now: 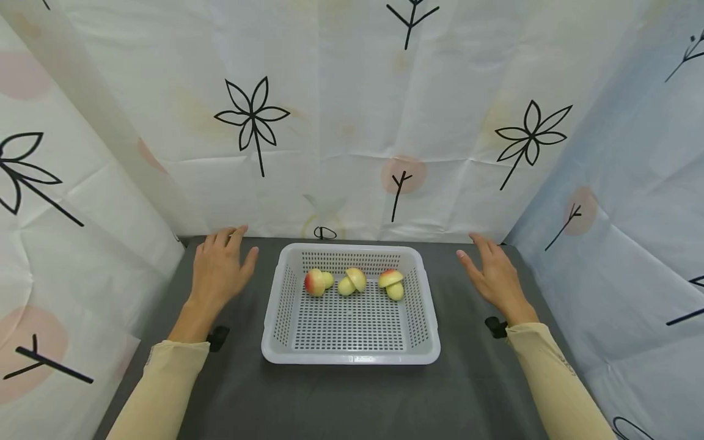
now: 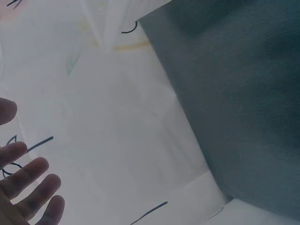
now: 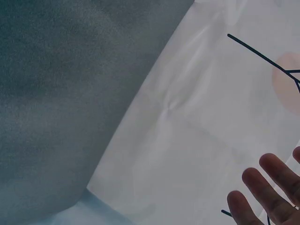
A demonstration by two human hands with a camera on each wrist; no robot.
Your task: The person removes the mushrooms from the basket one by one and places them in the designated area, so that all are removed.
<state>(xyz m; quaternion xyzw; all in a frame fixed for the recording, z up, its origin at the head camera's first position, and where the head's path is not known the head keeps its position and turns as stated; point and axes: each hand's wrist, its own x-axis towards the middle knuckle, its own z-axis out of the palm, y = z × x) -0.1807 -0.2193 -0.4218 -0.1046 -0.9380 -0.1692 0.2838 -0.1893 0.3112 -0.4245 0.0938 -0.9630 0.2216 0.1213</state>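
A white perforated plastic basket [image 1: 352, 357] sits on the dark grey table in the head view. Inside it, toward the back, lie three mushroom-shaped pieces with pale yellow stems and red-tinged caps: a left one [image 1: 316, 283], a middle one [image 1: 356, 279] and a right one [image 1: 390, 278]. To the left of the basket is my left hand [image 1: 219, 267], palm down with fingers extended and holding nothing. My right hand [image 1: 495, 276] is on the basket's other side, fingers stretched forward, also holding nothing. Both wrist views show the spread fingers [image 2: 35, 176] with no object at them.
The grey table [image 1: 352, 403] extends around the basket. White cloth walls [image 1: 341, 110] with black leaf and twig drawings rise at its back, left and right edges. A dark wrist camera [image 1: 218, 338] is strapped to the left wrist, another [image 1: 496, 327] to the right.
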